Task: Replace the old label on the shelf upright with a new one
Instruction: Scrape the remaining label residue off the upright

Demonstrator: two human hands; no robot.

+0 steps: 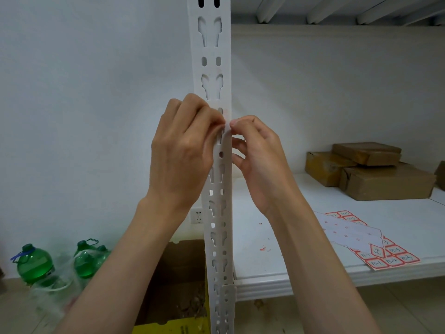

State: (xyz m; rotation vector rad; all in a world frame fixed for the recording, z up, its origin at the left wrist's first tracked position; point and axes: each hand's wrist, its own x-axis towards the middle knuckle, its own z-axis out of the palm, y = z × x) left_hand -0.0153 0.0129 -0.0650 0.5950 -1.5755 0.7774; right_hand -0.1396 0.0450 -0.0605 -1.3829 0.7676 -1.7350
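Fingertips (218,121) of both my hands meet at the front edge of the white shelf upright (215,92), about halfway up what I can see of it. Starting far left on the floor, I see green plastic bottles (35,262) against the wall, then an open cardboard box (178,280) just left of the post, with a wall socket (197,216) above it. My left hand (183,150) lies across the left face of the upright, fingers curled and pinched together against the metal; whether they have hold of the label itself I cannot tell. A faint pinkish trace shows on the post just above that pinch. My right hand (255,157) comes in from the right, thumb and forefinger closed at the same spot, the other fingers loosely curled below. Right of it, on the white shelf (277,237), small red scraps (263,249) lie near the front. Further right lies a sheet of red-bordered labels (385,255) with a peeled backing sheet over it, and brown cardboard parcels (375,169) sit stacked at the far right
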